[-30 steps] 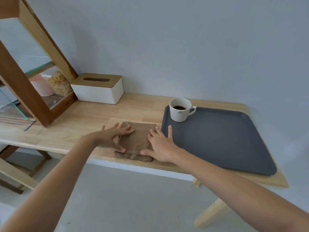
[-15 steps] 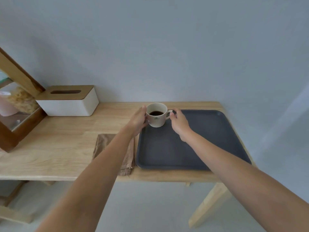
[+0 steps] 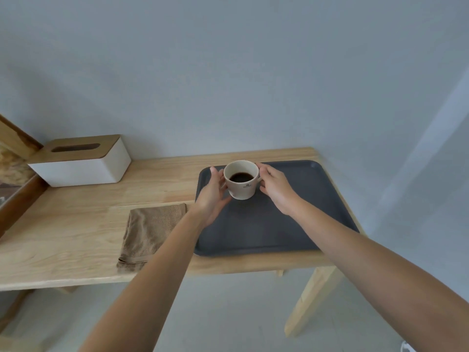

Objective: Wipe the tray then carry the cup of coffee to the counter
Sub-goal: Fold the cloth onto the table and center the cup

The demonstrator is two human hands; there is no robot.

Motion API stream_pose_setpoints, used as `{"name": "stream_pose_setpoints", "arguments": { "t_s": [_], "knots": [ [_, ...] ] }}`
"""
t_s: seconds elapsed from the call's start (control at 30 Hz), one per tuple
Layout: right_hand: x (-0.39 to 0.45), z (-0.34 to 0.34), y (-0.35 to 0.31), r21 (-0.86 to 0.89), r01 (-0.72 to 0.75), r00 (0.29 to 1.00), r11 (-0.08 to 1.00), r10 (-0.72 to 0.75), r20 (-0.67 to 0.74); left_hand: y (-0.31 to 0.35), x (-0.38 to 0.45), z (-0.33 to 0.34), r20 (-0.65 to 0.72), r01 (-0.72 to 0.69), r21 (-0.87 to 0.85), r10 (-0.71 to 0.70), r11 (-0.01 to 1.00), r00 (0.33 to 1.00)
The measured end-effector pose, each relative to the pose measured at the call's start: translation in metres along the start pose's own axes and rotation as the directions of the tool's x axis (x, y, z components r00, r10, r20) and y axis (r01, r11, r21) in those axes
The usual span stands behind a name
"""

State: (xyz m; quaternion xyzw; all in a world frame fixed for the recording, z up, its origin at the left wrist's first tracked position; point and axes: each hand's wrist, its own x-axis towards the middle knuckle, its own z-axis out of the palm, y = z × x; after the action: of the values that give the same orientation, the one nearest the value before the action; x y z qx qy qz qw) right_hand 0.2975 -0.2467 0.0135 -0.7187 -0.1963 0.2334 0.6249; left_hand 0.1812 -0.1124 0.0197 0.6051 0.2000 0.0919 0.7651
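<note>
The cup point(image 3: 241, 185) is cream-white with a small dark mark on its side, and the coffee point(image 3: 241, 177) in it is near black. The tray point(image 3: 299, 224) is plain dark grey. The folded cloth point(image 3: 149, 231) is brown (one flat shade). The table point(image 3: 76, 224) is pale, grained wood. The tissue box point(image 3: 83, 168) is white with a tan wooden lid.

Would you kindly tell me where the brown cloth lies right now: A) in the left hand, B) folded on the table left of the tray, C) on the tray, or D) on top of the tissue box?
B: the cloth lies folded on the bare table, left of the tray, while both hands are at the cup.
</note>
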Motion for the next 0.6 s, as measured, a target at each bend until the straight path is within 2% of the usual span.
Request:
{"name": "stream_pose_setpoints", "arguments": {
  "t_s": [0.47, 0.6],
  "knots": [
    [-0.038, -0.059, 0.003, 0.14, -0.046, 0.996, 0.989, 0.036, 0.078, -0.016, -0.04, 0.06, 0.074, -0.015, 0.065, 0.011, 0.998, 0.997],
    [-0.039, -0.065, 0.003, 0.056, -0.038, 0.995, 0.998, 0.032, 0.1, -0.015, -0.045, 0.06, 0.022, -0.018, 0.138, 0.016, 0.99, 1.0]
  ]
}}
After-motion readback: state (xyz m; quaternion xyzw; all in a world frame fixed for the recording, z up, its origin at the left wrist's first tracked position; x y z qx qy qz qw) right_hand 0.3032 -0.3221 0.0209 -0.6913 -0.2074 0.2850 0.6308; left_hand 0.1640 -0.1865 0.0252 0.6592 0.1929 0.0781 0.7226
